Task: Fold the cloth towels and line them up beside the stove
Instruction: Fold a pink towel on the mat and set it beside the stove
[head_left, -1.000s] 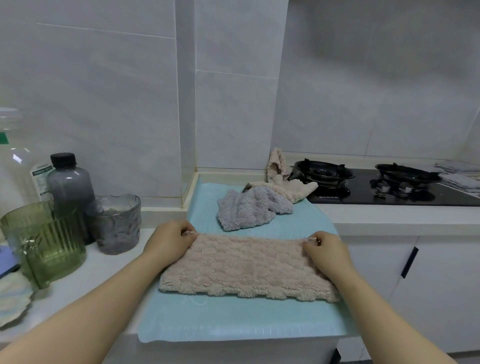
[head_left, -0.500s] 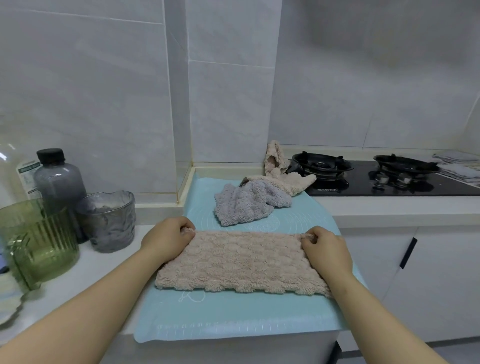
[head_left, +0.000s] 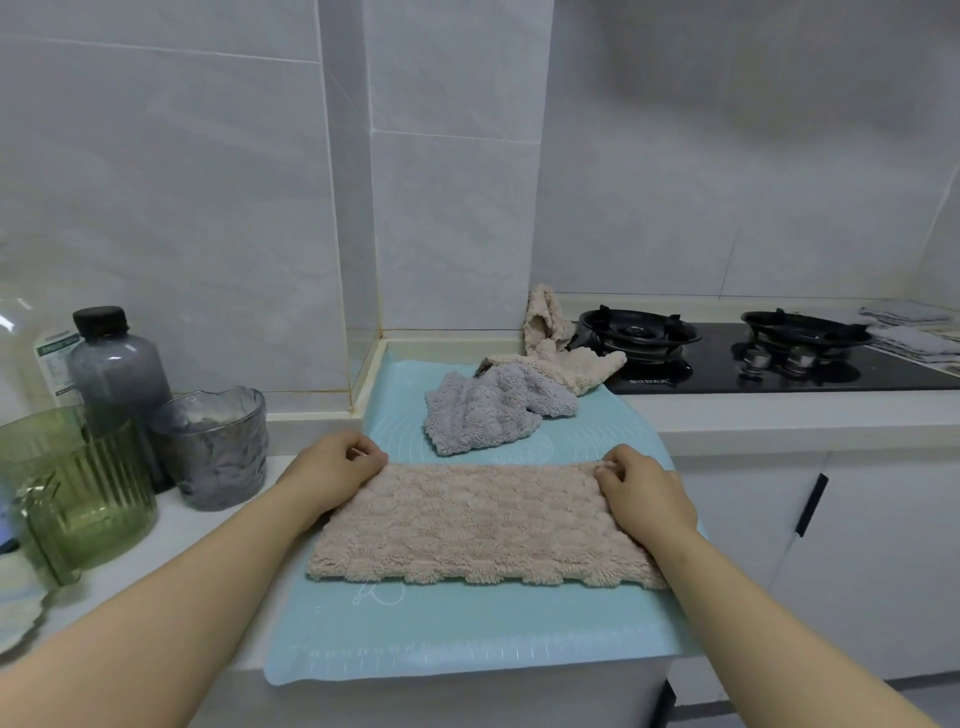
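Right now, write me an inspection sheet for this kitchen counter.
Surface: light blue silicone mat on a white counter.
Job's things: beige fluffy towel lies flat on the mat; crumpled grey fluffy towel and crumpled beige towel behind it, by the black gas stove; folded grey cloths beyond the stove.
Clutter: green ribbed glass jug, grey glass cup, grey plastic bottle with black cap, at left.
Hands: left hand and right hand each pinch a far corner of the flat towel.
Cables: nothing seen.
Surroundings: white tiled wall, white cabinet with black handle.
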